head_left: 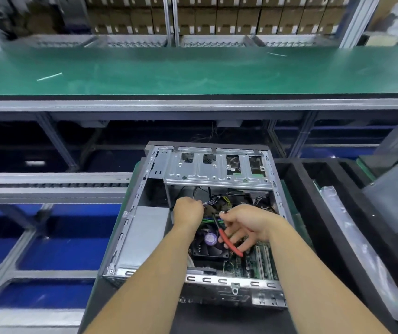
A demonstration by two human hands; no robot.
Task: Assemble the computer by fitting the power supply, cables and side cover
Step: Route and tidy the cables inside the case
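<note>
Inside the open case [207, 165], left hand [188, 210] pinches cables [213, 201]; right hand [248, 222] grips red-handled cutters [229, 242].

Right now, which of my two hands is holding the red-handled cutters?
Your right hand holds the red-handled cutters, fingers curled round the handles. Your left hand has no tool; it grips the cable bundle inside the open computer case.
</note>
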